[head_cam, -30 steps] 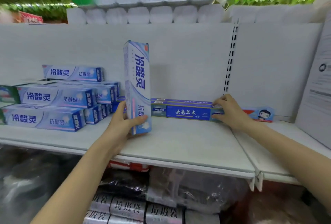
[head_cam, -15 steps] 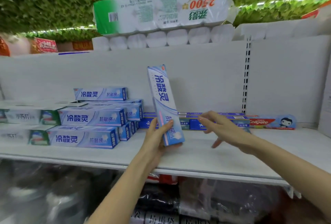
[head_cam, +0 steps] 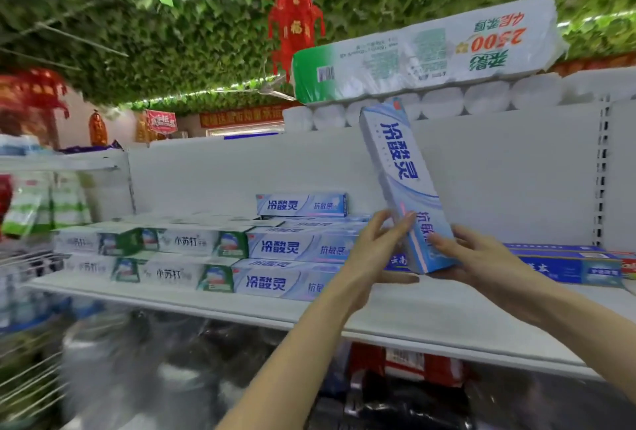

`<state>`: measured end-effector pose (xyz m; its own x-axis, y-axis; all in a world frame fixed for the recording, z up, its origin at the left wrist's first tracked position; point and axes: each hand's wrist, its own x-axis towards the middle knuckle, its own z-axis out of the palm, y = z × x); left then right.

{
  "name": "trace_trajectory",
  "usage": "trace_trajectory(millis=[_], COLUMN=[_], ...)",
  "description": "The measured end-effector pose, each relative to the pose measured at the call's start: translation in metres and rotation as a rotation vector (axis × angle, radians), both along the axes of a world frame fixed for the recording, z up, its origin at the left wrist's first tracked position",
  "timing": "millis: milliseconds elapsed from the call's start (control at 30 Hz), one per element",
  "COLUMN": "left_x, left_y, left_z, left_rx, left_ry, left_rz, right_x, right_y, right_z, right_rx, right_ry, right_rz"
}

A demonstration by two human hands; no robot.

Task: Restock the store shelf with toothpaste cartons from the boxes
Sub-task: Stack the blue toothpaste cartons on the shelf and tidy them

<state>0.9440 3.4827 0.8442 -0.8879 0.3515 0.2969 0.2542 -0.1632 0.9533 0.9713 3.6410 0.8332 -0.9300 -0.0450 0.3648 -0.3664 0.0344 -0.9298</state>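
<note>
Holding a pale blue toothpaste carton (head_cam: 402,181) on end with both hands here, just above the white shelf (head_cam: 413,309) and not touching it. It's not quite upright, the top leans off to the left and reaches up in front of the row of toilet rolls (head_cam: 444,104) on top of the unit. Right hand (head_cam: 481,257) has the real grip: thumb across the front face near the bottom, fingers curled round the lower end from underneath. Left hand (head_cam: 375,257) is looser, fingers nearly straight and laid against the carton's left edge, thumb stretched out under the bottom corner (more steadying than gripping, as far as I can see). Just left of the hands sit stacked blue cartons (head_cam: 296,247) of the same brand lying flat, one more on top, and further left are green and white cartons (head_cam: 172,247), two layers high. Behind the right hand, dark blue cartons (head_cam: 568,264) lie along the back panel. Big wrapped toilet paper pack (head_cam: 430,54) up top, red lantern (head_cam: 294,27) hanging from the leafy ceiling. Stuff under the shelf is too blurry to call.
</note>
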Motion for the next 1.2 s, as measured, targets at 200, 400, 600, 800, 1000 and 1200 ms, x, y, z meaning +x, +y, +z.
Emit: trace_trajectory(millis=[200,400,600,800,1000,1200], left_x=[-0.027,-0.089,-0.134,-0.148,-0.147,-0.152], left_y=[-0.079,-0.144,-0.149,-0.146,-0.145,-0.147], left_z=[0.006,-0.018,-0.056,-0.082,-0.084,-0.085], left_rx=[-0.051,-0.768,-0.997,-0.801,-0.832,-0.816], left_ry=[0.156,0.645,0.764,0.882,0.897,0.903], left_rz=[0.243,0.720,0.855,0.956,0.966,0.968], right_x=[-0.027,-0.078,-0.123,-0.167,-0.197,-0.208], right_y=[-0.034,-0.040,-0.047,-0.058,-0.066,-0.076], right_z=[0.007,0.040,0.068,0.074,0.063,0.052], right_rx=[0.045,0.366,0.814,1.021,1.039,0.987], right_ry=[0.008,0.138,0.199,0.104,0.038,0.045], right_rz=[-0.169,-0.450,-0.470,-0.490,-0.483,-0.517])
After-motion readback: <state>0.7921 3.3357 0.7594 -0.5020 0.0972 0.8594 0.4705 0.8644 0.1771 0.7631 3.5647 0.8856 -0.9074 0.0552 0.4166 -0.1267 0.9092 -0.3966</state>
